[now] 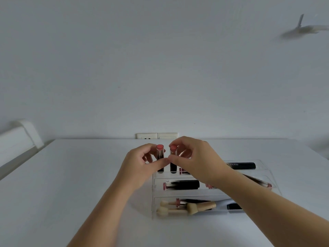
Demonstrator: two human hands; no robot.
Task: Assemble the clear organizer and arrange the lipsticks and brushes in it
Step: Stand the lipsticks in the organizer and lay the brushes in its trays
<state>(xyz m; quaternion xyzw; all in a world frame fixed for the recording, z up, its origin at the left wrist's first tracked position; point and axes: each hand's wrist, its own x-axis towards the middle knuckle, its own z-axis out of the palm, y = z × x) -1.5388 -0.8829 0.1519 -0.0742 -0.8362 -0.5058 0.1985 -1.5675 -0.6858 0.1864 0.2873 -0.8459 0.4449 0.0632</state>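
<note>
A clear tiered organizer [153,196] stands on the white table. Two black lipsticks with pink tops stand upright at its back left corner. My left hand [142,163] pinches the left upright lipstick [160,157]. My right hand [197,157] grips the right upright lipstick [173,164] near its top. A black lipstick [181,185] lies in the middle tier, and another black tube [242,165] lies in the back tier. The front tier holds several wooden-handled brushes [201,206] and sponge applicators [167,210]. My right forearm hides part of the middle and back tiers.
The white table [71,175] reaches back to a white wall with a double socket plate [156,135]. A white piece of furniture [16,138] stands at the left edge. A white object [302,27] is on the wall at upper right.
</note>
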